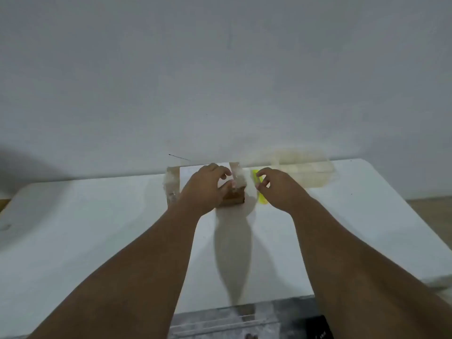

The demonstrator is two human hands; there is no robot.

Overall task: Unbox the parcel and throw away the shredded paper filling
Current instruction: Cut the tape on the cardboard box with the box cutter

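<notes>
2 bare hands worked at a taped parcel by the table's far edge.
The left hand pinched its tape; the right hand hovered unclenched. Opening seemed underway; next, peeling tape.

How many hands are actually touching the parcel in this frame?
1. The left hand rests on the taped brown parcel. The right hand is apart from it, at the yellow object lying to its right on the table.

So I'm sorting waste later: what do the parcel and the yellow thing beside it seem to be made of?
Parcel: probably cardboard, going by its matte brown side, with glossy clear tape over the top. Yellow thing: likely plastic, bright and slightly translucent, but too blurred and hidden by the right hand to be sure.
</notes>
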